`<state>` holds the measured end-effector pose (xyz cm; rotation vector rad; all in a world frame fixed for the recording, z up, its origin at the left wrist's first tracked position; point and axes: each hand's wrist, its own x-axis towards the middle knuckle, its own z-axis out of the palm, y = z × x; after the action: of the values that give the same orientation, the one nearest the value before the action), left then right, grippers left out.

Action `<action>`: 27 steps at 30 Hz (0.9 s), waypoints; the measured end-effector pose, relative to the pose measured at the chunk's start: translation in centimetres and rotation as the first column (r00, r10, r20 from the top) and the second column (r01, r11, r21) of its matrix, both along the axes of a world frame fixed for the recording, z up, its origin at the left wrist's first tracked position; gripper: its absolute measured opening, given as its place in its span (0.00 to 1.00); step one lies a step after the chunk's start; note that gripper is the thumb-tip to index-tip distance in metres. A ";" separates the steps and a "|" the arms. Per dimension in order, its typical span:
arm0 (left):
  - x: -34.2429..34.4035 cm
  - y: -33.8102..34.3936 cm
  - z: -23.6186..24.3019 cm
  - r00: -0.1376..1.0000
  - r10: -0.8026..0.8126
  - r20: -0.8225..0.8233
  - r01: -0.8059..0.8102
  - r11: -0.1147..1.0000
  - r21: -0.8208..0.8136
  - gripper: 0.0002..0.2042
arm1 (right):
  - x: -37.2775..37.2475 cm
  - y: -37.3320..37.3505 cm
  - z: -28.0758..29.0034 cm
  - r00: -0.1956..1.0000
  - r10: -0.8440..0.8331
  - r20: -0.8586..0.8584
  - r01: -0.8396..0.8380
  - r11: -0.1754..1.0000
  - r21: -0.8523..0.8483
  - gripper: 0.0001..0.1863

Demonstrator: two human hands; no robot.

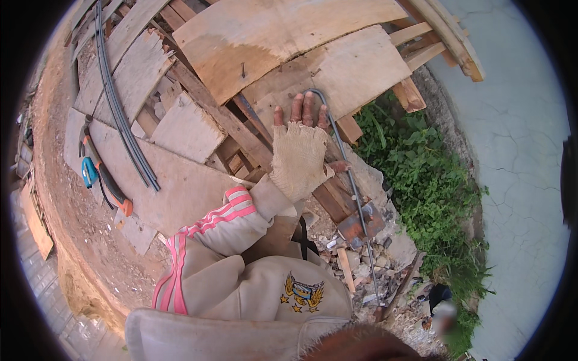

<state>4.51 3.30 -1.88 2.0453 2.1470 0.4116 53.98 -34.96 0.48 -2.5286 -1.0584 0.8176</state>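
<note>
My left hand (301, 150), in a frayed beige fingerless glove, lies palm down with its fingers stretched out on a wooden board (355, 69). A thin dark metal rod (359, 207) runs along its thumb side. The rod's top end bends into a hook beside the fingertips, and the thumb tip is at or against the shaft; I cannot tell whether it presses on it. Lower down, the rod passes over a rusty metal plate (361, 224) and reaches down to the rubble. My right hand is out of view. An upright nail (242, 69) stands in the wood beyond my fingers.
Several dark rods (120, 114) lie on the boards at left. Near them are a hammer-like tool with an orange and black handle (105, 171) and a teal object (89, 172). Green plants (415, 162) grow beside a cracked pale wall (518, 150). Broken rubble (367, 265) lies below.
</note>
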 end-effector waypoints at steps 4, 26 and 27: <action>-0.2 -0.1 -0.2 1.000 0.005 0.017 -0.005 1.000 -0.013 0.61 | -0.1 0.0 0.0 1.000 -0.018 0.006 0.018 1.000 -0.016 0.18; 1.2 0.5 -0.2 0.888 -0.168 -0.428 0.169 0.985 -0.036 0.28 | -4.8 -0.9 1.7 0.946 0.136 0.293 -0.160 0.986 0.057 0.14; 1.5 0.3 0.3 0.871 -0.177 -0.459 0.186 0.982 -0.025 0.28 | -4.8 -1.2 1.3 0.951 0.134 0.280 -0.156 0.986 0.055 0.13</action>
<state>6.02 3.57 -1.62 2.5352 2.1500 -0.0942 49.15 -36.11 1.77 -2.5738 -1.3481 0.4551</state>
